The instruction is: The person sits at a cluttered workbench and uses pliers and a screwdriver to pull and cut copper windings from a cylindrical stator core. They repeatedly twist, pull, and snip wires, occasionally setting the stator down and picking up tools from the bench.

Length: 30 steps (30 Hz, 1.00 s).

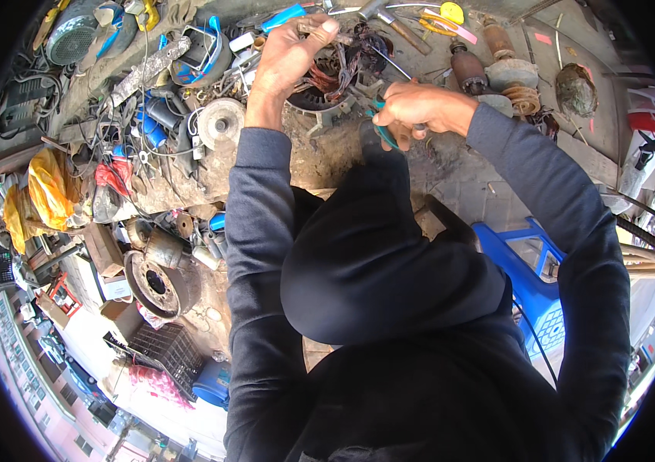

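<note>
My left hand is raised over an opened motor stator, its thumb and fingers closed on a short brownish piece whose kind I cannot make out. Reddish copper windings stick up loosely from the stator, just right of that hand. My right hand is closed around a teal-handled hand tool; the fingers hide its working end. From beside the right hand a thin metal rod slants up-left toward the windings. My knee in dark trousers is right below the stator.
Left of the stator lie a grinding-wheel-like disc, cables and blue motor parts. A hammer, yellow-handled pliers and rotors lie at the far right. A blue plastic stool stands at my right, a black crate at lower left.
</note>
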{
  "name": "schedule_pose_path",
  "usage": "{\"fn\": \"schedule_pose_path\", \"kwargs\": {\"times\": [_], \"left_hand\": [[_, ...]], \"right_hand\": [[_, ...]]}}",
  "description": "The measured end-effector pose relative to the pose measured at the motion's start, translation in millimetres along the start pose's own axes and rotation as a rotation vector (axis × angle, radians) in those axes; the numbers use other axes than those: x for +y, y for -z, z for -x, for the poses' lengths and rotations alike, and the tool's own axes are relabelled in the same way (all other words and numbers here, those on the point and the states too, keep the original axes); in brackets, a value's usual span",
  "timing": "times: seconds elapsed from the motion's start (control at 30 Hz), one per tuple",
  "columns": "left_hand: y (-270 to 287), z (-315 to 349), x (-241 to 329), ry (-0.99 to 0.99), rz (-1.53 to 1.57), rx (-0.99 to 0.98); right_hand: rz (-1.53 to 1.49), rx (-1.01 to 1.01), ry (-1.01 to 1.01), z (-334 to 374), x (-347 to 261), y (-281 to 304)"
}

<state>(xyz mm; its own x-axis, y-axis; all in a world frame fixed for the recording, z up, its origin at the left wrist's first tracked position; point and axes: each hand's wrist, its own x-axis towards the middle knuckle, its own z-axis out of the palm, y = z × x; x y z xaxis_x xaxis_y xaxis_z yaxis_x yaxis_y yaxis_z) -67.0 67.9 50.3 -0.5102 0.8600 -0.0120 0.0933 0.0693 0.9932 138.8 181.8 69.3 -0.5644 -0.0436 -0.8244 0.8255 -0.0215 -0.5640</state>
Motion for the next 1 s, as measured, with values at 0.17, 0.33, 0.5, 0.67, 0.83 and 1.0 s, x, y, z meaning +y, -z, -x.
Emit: {"fn": "schedule_pose_path", "kwargs": {"times": [0.17,0.33,0.5,0.67,0.83,1.0], "left_hand": [[9.9,7.1,3.0,0.065,0.142,-0.133],[8.2,12.6,10.0,0.038,-0.169,0.021],[-27.8,49.9,5.1,-0.221,-0.823,0.387],[-45.6,59.6,-17.4,-0.109,-1.087,0.279],[-27.1,50.3,-24.5,-0.082,-1.077,0.102],[-19.6,53.5,-18.6,-0.092,-1.135,0.050]], "right_hand": [[0.074,0.025,0.034,-13.4,5.1,-16.7],[-0.408,0.026,0.109,-26.6,12.2,-55.5],[-0.863,0.009,0.154,-41.9,24.1,-80.7],[-0.763,-0.080,0.150,-39.0,31.7,-62.2],[0.206,0.157,0.080,-12.5,26.4,-35.7],[0.838,0.318,-0.012,1.1,-19.7,-32.3]]}}
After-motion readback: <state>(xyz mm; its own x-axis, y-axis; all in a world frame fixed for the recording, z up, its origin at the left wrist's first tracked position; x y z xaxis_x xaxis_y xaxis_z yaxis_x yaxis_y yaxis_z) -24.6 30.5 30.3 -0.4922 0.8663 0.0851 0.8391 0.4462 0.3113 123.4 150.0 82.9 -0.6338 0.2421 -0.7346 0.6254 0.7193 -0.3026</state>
